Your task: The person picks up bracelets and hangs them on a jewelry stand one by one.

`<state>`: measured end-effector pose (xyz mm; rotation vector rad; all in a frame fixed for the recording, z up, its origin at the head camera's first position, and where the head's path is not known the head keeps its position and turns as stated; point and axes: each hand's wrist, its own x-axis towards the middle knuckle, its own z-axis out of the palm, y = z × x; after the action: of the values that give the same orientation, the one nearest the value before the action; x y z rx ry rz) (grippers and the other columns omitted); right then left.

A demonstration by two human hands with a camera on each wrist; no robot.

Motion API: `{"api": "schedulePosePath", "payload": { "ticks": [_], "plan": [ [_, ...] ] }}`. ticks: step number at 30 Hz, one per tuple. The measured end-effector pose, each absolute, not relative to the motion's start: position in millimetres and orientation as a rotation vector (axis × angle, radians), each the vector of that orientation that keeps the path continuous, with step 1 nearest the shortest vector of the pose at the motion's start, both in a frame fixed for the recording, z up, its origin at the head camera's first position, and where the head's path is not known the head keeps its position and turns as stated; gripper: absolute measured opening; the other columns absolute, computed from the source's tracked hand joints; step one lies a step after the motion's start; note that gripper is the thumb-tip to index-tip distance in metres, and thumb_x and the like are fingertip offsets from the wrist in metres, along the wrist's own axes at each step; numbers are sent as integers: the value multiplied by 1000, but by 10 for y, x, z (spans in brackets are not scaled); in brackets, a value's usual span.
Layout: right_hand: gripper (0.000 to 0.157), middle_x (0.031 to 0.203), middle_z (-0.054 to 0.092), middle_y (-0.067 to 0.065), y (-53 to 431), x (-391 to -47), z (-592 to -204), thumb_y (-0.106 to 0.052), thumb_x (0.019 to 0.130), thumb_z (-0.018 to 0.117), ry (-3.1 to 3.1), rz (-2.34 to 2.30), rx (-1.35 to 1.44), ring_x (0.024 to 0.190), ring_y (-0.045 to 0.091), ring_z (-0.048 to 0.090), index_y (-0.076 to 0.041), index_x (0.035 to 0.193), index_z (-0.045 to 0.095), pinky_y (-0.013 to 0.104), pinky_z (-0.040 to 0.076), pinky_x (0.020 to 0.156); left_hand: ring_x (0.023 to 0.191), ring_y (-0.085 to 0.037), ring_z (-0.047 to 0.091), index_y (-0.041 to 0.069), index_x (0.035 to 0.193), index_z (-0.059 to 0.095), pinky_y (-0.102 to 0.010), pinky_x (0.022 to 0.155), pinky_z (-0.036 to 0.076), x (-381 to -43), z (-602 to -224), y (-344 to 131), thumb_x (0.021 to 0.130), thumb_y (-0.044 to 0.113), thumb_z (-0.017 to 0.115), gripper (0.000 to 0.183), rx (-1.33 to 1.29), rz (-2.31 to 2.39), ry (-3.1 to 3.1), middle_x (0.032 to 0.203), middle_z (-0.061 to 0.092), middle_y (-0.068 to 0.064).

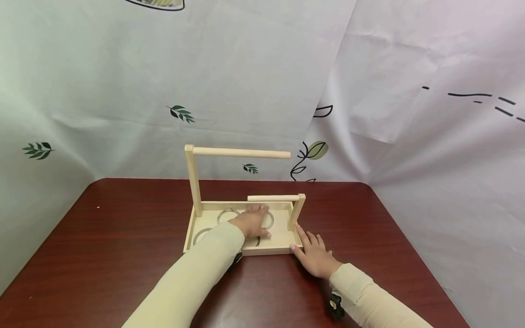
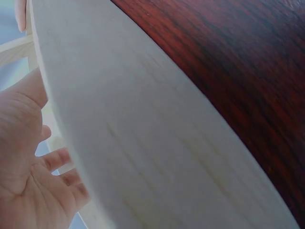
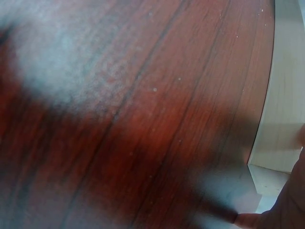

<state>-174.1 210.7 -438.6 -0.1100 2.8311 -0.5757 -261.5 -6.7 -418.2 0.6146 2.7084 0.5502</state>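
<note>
A shallow pale wooden tray [image 1: 279, 250] stands on the table, with several thin rings lying in it. My left hand [image 1: 251, 222] reaches over the front wall into the tray, thumb and fingers spread beside the right ring [image 1: 273, 220]. The hand partly hides this ring and another near the front wall. A back ring [image 1: 218, 217] and a front left ring [image 1: 194, 236] lie left of the hand, the latter partly behind the sleeve. My right hand [image 1: 315, 258] rests at the tray's front right corner, fingers extended along its outer side.
A tall post [image 1: 193, 182] at the tray's left end carries a long horizontal rod [image 1: 242, 153]. On the right, a shorter post [image 1: 297, 213] bears a short rod [image 1: 272, 198] pointing left. The dark red table [image 1: 123, 255] meets a hanging white cloth [image 1: 246, 82] behind.
</note>
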Motion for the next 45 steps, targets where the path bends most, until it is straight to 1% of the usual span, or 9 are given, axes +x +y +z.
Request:
{"api": "schedulePosePath", "payload": {
  "ticks": [4, 9, 16, 24, 31, 39, 45],
  "plan": [
    [68, 151, 27, 26, 2106, -1744, -4398, -52, 101, 37, 2834, -564, -113, 138, 55, 15, -21, 156, 13, 81, 18, 92, 143, -35, 23, 9, 152, 30, -45, 113, 25, -2627, -4204, -62, 83, 40, 75, 88, 633, 546, 2716, 154, 27, -19],
    [68, 151, 27, 26, 2103, -1744, -4382, -52, 101, 37, 2835, -571, -110, 138, 55, 15, -21, 156, 14, 82, 17, 92, 140, -35, 28, 6, 148, 35, -47, 111, 29, -2635, -4204, -64, 80, 39, 78, 87, 652, 539, 2744, 150, 34, -19],
    [68, 150, 27, 26, 2096, -1736, -4363, -52, 101, 38, 2833, -568, -107, 138, 55, 16, -20, 156, 15, 82, 18, 91, 138, -34, 31, 2, 144, 39, -45, 112, 28, -2638, -4179, -77, 80, 38, 79, 84, 647, 534, 2758, 145, 38, -19],
    [68, 152, 26, 26, 2082, -1733, -4361, -50, 101, 37, 2821, -552, -93, 139, 54, 15, -20, 156, 13, 81, 17, 93, 131, -33, 37, 3, 141, 42, -45, 107, 34, -2660, -4222, -55, 77, 42, 80, 85, 640, 515, 2781, 135, 43, -18],
    [68, 151, 26, 27, 2090, -1739, -4367, -51, 101, 37, 2823, -548, -90, 138, 54, 15, -20, 156, 13, 81, 17, 92, 125, -32, 40, 3, 139, 46, -44, 102, 38, -2666, -4231, -33, 75, 44, 81, 84, 648, 467, 2799, 129, 44, -16],
    [68, 152, 27, 26, 2100, -1744, -4384, -52, 101, 36, 2831, -539, -97, 139, 54, 15, -19, 156, 14, 81, 18, 92, 120, -31, 42, 2, 135, 50, -42, 100, 39, -2690, -4218, -8, 75, 44, 81, 80, 669, 389, 2816, 126, 46, -15],
    [68, 152, 26, 27, 2108, -1748, -4399, -52, 101, 37, 2831, -543, -99, 139, 54, 15, -19, 156, 14, 81, 18, 92, 121, -31, 43, 0, 128, 55, -41, 103, 37, -2692, -4180, -4, 75, 38, 83, 71, 670, 418, 2789, 130, 47, -16]
  ]
}}
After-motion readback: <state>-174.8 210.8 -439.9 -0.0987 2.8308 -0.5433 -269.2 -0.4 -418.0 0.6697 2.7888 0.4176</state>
